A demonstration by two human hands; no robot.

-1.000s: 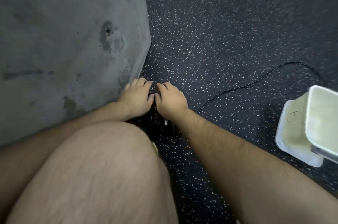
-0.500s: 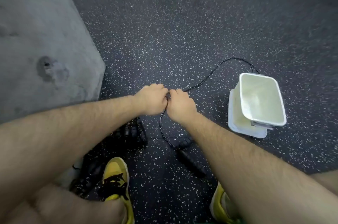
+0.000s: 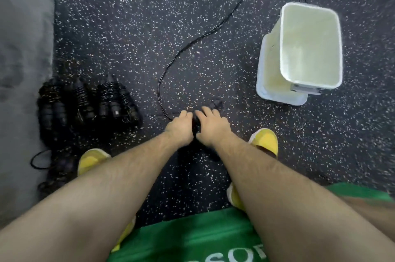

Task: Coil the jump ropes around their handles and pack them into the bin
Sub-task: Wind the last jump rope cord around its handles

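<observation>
Where the speckled black floor [image 3: 128, 26] meets a grey slab [image 3: 21, 48] on the left, a person stands bent over, a green garment [image 3: 192, 240] at the bottom edge of the view. The pale bin [image 3: 310, 48] stands upright to the right of the hands, apart from them, with nothing showing inside it. A heap of coiled ropes [image 3: 85, 99], already wound on their dark handles, lies on the floor beside the slab, left of the hands. One loose jump rope [image 3: 158, 90] runs from behind the bin's far corner in a long curve across the floor to the hands. Yellow shoes [image 3: 265, 140] sit either side of the forearms. The left hand [image 3: 179, 127] has its fingers curled down at the rope's near end, grasping it. The right hand [image 3: 210, 125], just beside it, reaches its fingers forward over a dark handle [image 3: 195, 128]; whether they close on it cannot be told through the blur.
</observation>
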